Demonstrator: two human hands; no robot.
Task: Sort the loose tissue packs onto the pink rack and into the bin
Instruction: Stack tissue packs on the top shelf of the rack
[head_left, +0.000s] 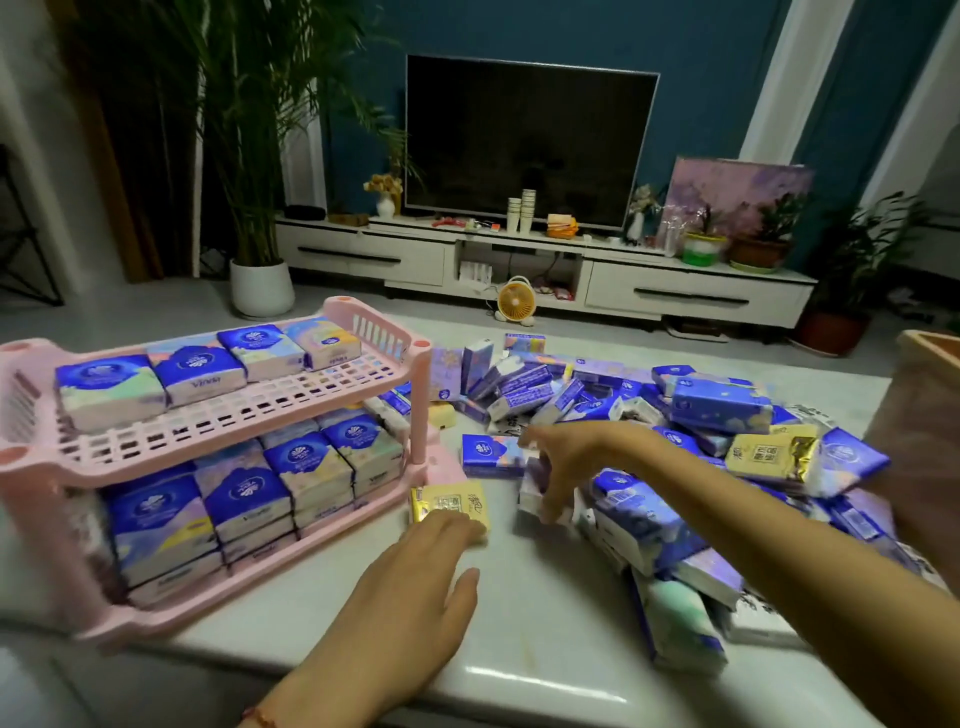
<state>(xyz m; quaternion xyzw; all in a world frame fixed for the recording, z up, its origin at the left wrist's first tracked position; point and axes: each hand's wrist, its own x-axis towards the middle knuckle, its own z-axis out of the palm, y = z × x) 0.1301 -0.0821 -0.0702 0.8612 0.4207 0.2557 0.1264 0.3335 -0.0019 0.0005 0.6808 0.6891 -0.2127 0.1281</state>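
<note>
While the right hand (566, 467) curls fingers and thumb round a purple-and-white pack (532, 491) at the near edge of the loose pile (675, 415), though blur hides how firmly, the left hand (415, 566) lies flat on the table (519, 623). Its straight fingertips rest on a yellow pack (449, 501) just beside the pink rack (420, 395). These packs look light, soft and slick in their film wrap. I'd pinch one across its short sides, since a loose hold may slip. The bin (930, 358) stands at the far right.
</note>
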